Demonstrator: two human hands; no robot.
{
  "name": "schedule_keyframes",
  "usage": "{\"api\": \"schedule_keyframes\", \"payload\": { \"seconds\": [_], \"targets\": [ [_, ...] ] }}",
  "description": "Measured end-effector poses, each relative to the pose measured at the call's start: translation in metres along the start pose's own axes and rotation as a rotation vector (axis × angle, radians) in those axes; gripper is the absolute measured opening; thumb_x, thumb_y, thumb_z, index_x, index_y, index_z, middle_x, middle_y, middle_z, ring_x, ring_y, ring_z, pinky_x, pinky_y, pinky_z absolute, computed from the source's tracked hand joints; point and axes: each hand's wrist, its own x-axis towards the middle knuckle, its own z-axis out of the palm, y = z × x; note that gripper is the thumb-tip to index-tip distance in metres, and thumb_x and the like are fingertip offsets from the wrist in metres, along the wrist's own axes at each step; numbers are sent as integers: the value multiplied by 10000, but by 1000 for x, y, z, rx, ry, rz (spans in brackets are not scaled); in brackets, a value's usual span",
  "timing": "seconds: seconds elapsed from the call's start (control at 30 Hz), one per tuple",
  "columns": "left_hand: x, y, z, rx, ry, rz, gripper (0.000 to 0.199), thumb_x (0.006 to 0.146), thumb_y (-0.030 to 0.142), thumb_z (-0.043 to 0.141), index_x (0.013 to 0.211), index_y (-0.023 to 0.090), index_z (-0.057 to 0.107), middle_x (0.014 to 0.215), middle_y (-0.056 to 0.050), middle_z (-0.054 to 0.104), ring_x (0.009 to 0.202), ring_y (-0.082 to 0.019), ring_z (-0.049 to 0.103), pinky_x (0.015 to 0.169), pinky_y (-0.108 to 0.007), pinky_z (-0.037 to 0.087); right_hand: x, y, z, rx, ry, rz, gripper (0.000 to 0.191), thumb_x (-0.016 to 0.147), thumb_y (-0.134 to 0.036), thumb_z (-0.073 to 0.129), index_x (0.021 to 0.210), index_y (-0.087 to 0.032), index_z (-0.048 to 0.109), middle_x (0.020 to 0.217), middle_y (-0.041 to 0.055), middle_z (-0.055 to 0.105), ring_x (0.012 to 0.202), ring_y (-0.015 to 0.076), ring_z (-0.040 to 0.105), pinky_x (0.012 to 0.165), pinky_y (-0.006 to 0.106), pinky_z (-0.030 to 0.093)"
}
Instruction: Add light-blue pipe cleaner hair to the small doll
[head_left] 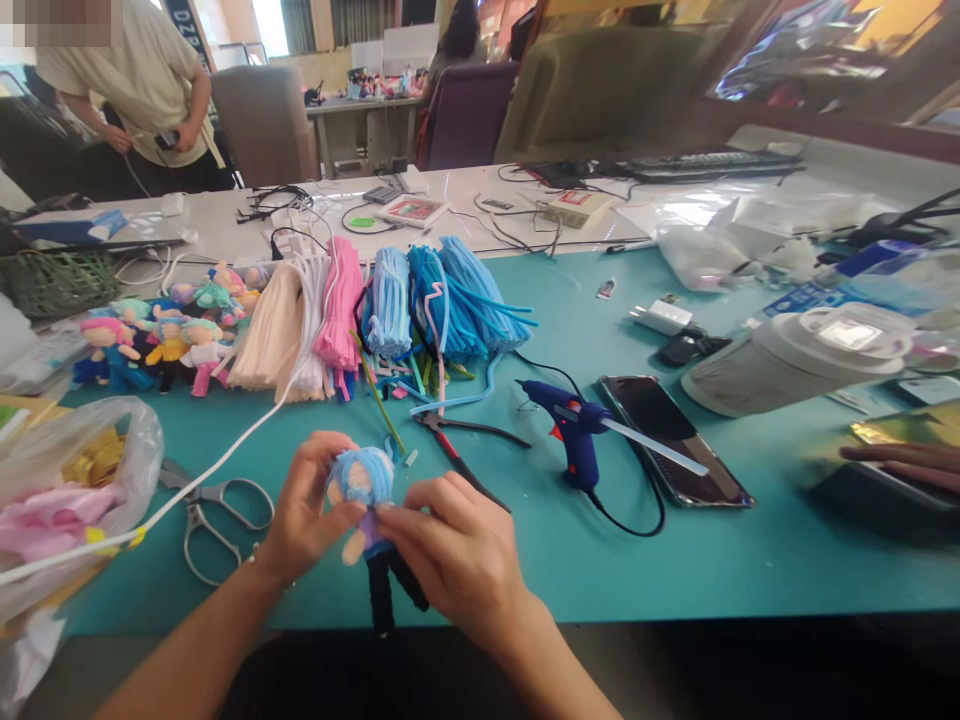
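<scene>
Between my two hands is a small pipe-cleaner doll [361, 475] with blue hair, a purple and blue body and black legs hanging down. My left hand [311, 510] grips it by the head and side, thumb across the front. The fingers of my right hand [457, 540] pinch the doll's other side near the shoulder. Just beyond lie red-handled pliers [461, 455] and loose pipe-cleaner pieces. Grey scissors [214, 515] rest left of my left hand. To the right, a blue glue gun [574, 430] with a glue stick in it lies beside a phone [671, 440].
Bundles of pipe cleaners [345, 310] in several colours stand behind my hands, next to a group of finished dolls [169, 335]. A white cable [225, 460] crosses the left side. A plastic bag [97, 500] lies left; a tumbler [795, 355] and another person's hand [907, 465] are right.
</scene>
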Motion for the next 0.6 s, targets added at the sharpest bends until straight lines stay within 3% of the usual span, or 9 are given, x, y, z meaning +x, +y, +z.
{"api": "schedule_keyframes", "payload": {
  "seconds": [0.27,0.6],
  "targets": [
    [4,-2,-6,-189,-107,-304,463,819,258,753,1243,269,566,1036,-57,662,871,-209,659,770,-340,541,-1,0,7,-93,1,-5,243,1005,-162,524,860,-188,718,728,32,633,606,136,501,549,258,419],
    [8,2,1,-356,19,-545,513,664,247,809,1140,233,620,1022,-37,625,845,-180,601,753,-299,489,-5,4,19,-103,-50,-24,346,1033,-135,438,809,-184,697,737,28,649,599,137,486,562,267,398]
  ]
}}
